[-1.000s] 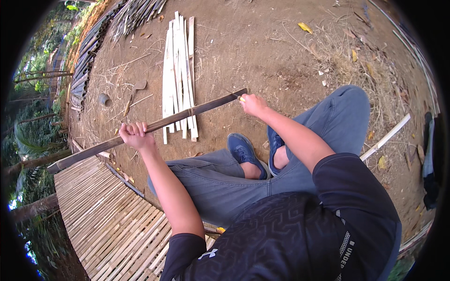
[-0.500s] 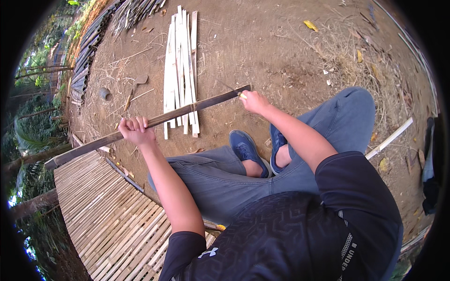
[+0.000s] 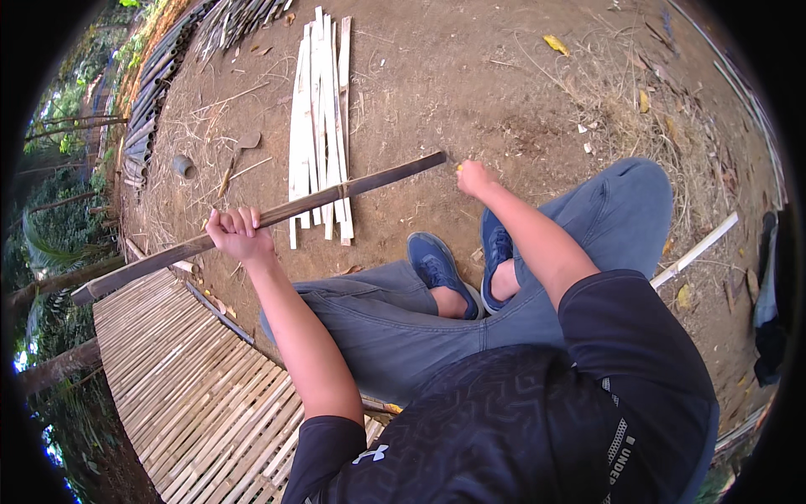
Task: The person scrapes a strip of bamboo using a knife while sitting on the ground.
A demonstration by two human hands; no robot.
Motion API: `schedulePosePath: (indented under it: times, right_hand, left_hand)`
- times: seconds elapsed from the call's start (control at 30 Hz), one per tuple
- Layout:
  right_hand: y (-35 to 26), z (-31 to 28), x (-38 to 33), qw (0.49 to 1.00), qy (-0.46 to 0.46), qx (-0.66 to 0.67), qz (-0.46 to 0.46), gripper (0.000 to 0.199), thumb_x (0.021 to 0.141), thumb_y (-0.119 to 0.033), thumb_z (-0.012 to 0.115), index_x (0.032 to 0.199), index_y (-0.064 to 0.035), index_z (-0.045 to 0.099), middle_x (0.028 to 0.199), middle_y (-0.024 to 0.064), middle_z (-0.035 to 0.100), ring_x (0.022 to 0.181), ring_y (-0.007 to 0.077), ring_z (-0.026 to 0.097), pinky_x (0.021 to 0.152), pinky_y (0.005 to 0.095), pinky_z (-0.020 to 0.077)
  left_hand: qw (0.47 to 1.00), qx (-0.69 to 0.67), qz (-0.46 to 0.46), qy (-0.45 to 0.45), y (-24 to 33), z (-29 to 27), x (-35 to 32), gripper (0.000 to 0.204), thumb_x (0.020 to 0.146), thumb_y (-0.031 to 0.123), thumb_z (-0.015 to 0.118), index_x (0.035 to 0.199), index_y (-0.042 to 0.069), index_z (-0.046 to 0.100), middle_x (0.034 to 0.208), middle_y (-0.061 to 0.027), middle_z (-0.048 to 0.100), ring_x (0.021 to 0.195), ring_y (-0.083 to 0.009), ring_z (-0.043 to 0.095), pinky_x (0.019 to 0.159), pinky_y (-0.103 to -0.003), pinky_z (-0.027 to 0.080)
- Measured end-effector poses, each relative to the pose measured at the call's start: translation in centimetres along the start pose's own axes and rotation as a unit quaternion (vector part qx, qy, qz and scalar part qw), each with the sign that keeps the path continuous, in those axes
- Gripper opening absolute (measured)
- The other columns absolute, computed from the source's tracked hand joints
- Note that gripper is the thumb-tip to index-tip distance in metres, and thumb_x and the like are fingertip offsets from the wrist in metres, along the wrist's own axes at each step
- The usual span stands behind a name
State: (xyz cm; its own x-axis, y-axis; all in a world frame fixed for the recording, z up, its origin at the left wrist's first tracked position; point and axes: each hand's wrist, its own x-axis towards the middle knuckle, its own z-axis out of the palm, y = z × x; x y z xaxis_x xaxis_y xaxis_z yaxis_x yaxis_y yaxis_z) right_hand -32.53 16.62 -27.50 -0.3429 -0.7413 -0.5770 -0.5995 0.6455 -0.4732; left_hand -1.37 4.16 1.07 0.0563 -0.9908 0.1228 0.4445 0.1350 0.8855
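Observation:
A long, dark split bamboo pole (image 3: 353, 186) runs slantwise before me, its far end up to the right. My left hand (image 3: 241, 233) is closed around it left of the middle. Just beyond the pole's right end, my right hand (image 3: 476, 178) is closed on a small knife with a yellowish handle (image 3: 459, 169). Its thin blade shows only as a faint blur beside the pole's tip, and I cannot tell whether it touches.
Pale split strips (image 3: 321, 126) lie in a pile on the dirt ahead. A slatted bamboo bench (image 3: 193, 370) stands at lower left. Farther left lie a bladed tool (image 3: 248, 141), a short tube (image 3: 184, 166) and stacked dark bamboo (image 3: 151, 109). My shoes (image 3: 443, 273) are below the pole.
My right hand with the knife has moved right, from over the pole's end to just past it. The left hand and the pole have shifted slightly left.

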Motion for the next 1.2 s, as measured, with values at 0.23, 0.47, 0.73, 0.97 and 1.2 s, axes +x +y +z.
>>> schedulePosePath:
  times: [0.23,0.47,0.73,0.97,1.2]
  right_hand:
    - [-2.6,0.1,-1.7,0.995,0.027,0.008,-0.092,0.03,0.088,-0.026,0.059,0.111,-0.0082,0.067,0.112,0.0169,0.068,0.106,0.0337,0.065,0.089,0.045,0.0526]
    - [-1.6,-2.0,0.1,1.0,-0.003,0.001,0.007,0.036,0.09,-0.031,0.057,0.116,-0.0083,0.065,0.118,0.0163,0.065,0.112,0.0329,0.062,0.093,0.0432,0.0501]
    - [-0.8,-1.8,0.0,0.999,0.006,0.024,0.036,0.039,0.092,-0.037,0.054,0.115,-0.0064,0.066,0.12,0.0171,0.064,0.113,0.0338,0.061,0.094,0.045,0.0488]
    - [-1.4,-1.3,-2.6,0.998,-0.002,-0.02,-0.053,0.043,0.096,-0.038,0.049,0.122,-0.0059,0.06,0.115,0.0225,0.064,0.108,0.0378,0.062,0.091,0.0478,0.0491]
    - [-3.7,-2.1,-5.1,0.993,0.009,-0.038,-0.115,0.041,0.098,-0.038,0.045,0.119,-0.0071,0.06,0.106,0.0217,0.068,0.101,0.0382,0.065,0.088,0.0488,0.0507]
  left_hand:
    - [1.0,-0.009,-0.002,0.01,0.5,-1.5,-0.6,0.042,0.093,0.023,0.044,0.055,0.019,0.028,0.044,0.005,0.022,0.035,-0.0076,0.022,0.037,-0.024,0.026]
    - [1.0,-0.007,0.006,-0.005,0.6,-1.9,-0.8,0.042,0.096,0.032,0.043,0.058,0.016,0.036,0.046,0.0036,0.029,0.034,-0.0082,0.026,0.037,-0.024,0.029]
    - [0.998,-0.037,0.043,-0.013,-0.2,0.1,-1.6,0.066,0.087,0.076,0.041,0.074,0.012,0.047,0.062,-0.0027,0.051,0.038,-0.0095,0.041,0.039,-0.023,0.035]
    - [0.98,0.023,0.023,0.195,-0.4,0.3,-1.2,0.063,0.089,0.07,0.04,0.061,0.013,0.039,0.045,0.0031,0.031,0.037,-0.0112,0.033,0.039,-0.024,0.029]
    - [0.999,-0.033,0.041,0.011,-0.7,-0.9,-1.5,0.042,0.088,0.047,0.039,0.063,0.013,0.041,0.043,0.002,0.033,0.032,-0.0091,0.031,0.034,-0.022,0.028]
